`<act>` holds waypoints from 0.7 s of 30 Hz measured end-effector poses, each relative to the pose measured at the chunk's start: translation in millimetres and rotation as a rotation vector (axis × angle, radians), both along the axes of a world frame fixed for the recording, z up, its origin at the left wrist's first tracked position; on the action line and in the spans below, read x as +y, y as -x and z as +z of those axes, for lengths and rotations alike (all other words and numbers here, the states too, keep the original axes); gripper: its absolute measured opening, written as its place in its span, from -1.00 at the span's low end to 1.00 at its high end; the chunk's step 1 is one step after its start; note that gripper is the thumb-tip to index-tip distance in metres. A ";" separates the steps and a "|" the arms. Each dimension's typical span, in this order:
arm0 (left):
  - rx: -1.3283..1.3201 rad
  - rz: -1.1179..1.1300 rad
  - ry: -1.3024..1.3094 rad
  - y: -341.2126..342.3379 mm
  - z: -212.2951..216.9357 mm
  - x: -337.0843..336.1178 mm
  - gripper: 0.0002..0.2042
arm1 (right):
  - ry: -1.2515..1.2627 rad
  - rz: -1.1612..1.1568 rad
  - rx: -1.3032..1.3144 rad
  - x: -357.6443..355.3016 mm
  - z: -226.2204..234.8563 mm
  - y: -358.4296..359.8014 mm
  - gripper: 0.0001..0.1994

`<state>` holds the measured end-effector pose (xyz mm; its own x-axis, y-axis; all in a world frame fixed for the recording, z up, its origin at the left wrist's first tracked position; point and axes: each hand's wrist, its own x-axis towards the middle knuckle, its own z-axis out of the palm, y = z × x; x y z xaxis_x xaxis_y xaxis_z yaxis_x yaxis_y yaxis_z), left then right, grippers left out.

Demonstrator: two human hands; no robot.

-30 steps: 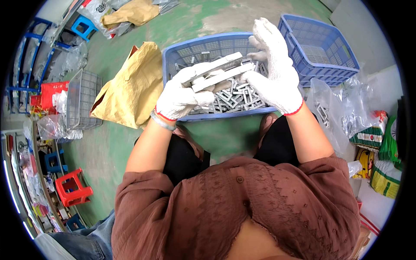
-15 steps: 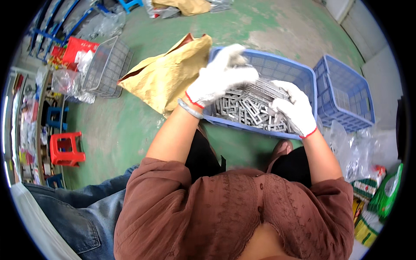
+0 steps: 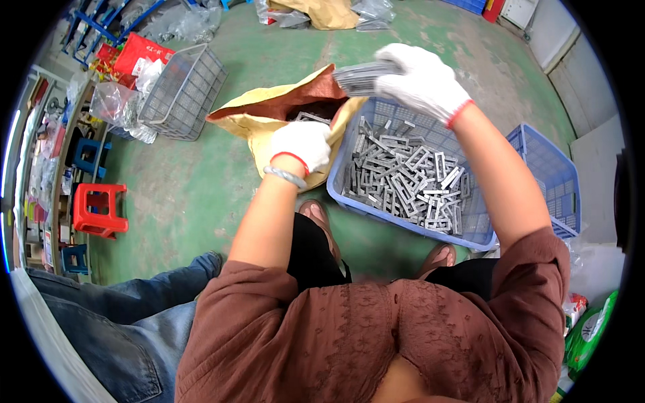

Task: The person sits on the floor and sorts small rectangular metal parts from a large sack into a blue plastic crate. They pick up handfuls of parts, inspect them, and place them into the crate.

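My gloved right hand (image 3: 423, 84) is closed around a stack of grey metal rectangular frames (image 3: 363, 79), held over the right edge of a sack's mouth. That yellow woven sack (image 3: 259, 127) stands open, its reddish inside showing, and some metal frames (image 3: 312, 117) are visible within. At its near rim, my gloved left hand (image 3: 301, 146) is closed on the sack; the fingertips are hidden. Right of the sack, a blue plastic crate (image 3: 403, 218) holds a loose heap of the same metal frames (image 3: 410, 178).
Another blue crate (image 3: 561, 178) stands to the right. On the left are a grey basket (image 3: 181, 94), a red stool (image 3: 101, 209) and a cluttered shelf (image 3: 64, 168). A person in jeans (image 3: 127, 316) is close on my left. Plastic bags (image 3: 185, 27) lie farther back.
My right hand has lifted a stack of frames from the crate and carried it left to the sack. My left hand has moved from the crate onto the sack, whose mouth is now wider.
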<state>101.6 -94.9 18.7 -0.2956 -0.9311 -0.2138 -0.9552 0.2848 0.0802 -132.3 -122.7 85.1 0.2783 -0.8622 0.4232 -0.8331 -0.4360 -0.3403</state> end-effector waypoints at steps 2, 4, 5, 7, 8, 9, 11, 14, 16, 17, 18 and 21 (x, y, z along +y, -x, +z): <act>0.004 -0.028 0.058 -3.2 -6.8 9.8 -0.77 | -0.285 0.047 0.109 -8.9 21.4 -42.5 -0.56; -0.041 -0.073 0.041 -4.8 -7.4 7.7 -0.77 | -0.312 0.109 0.215 -31.1 5.8 -76.1 -0.60; -0.060 -0.104 0.031 -2.1 -8.5 6.0 -0.77 | -0.378 0.118 0.252 -41.4 -1.7 -88.7 -0.63; 0.009 -0.085 0.053 -3.7 -4.6 7.8 -0.77 | -0.575 0.100 0.259 -67.6 -28.0 -113.8 -0.63; 0.030 -0.084 0.059 -5.9 0.8 8.3 -0.76 | -0.662 0.104 0.173 -72.6 -29.8 -118.6 -0.62; 0.052 -0.088 0.063 -6.7 3.4 7.2 -0.76 | -0.748 0.102 0.083 -75.1 -32.7 -117.6 -0.60; 0.068 -0.047 0.103 -12.2 0.5 3.4 -0.74 | -0.719 0.112 -0.112 -70.8 -34.5 -109.3 -0.55; 0.104 0.008 0.300 -22.5 2.1 -8.4 -0.76 | -0.281 0.179 0.029 -73.4 -38.1 -73.1 -0.43; 0.280 0.082 0.427 -35.7 -1.7 -12.8 -0.76 | -0.281 0.137 0.011 -52.5 -25.2 -44.6 -0.46; 0.421 0.119 0.455 -35.6 -1.5 -20.4 -0.76 | -0.208 0.063 -0.048 -45.1 -31.5 -21.1 -0.45; 0.480 0.145 0.531 -38.6 -5.9 -25.7 -0.77 | -0.053 0.062 -0.036 -45.7 -51.2 1.1 -0.50; 0.913 0.149 0.526 -35.1 -20.7 -32.3 -0.78 | -0.249 -0.110 0.033 -21.5 -90.1 57.4 -0.43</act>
